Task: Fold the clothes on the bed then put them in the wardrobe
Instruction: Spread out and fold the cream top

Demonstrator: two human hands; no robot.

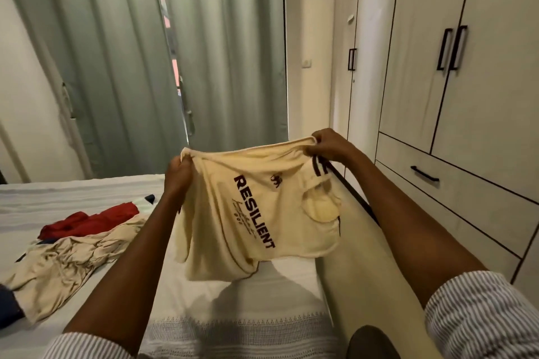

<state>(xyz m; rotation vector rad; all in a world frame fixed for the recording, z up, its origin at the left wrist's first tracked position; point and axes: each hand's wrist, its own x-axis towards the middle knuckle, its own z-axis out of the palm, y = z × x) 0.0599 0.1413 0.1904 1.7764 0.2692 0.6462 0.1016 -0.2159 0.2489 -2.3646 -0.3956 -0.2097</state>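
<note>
The cream T-shirt (pixel 256 210) with the word RESILIENT hangs in the air above the right side of the bed (pixel 73 192), not touching the sheet. The left hand (pixel 178 175) pinches one upper corner of the cloth with curled fingers, and the right hand (pixel 329 146) grips the other upper edge, near the dark-striped cuff. The shirt is turned sideways and bunched – one sleeve hangs twisted in front.

I think the step now is to open the shirt before folding. To do it well, both hands should find the two shoulders, give a short shake so the sleeve falls free, then lay the shirt flat on the bare sheet near the right edge of the bed – away from the beige garment (pixel 64 265) and the red garment (pixel 90 220) at the left side. The wardrobe (pixel 466 90) stands with doors shut, just beside the bed.
</note>
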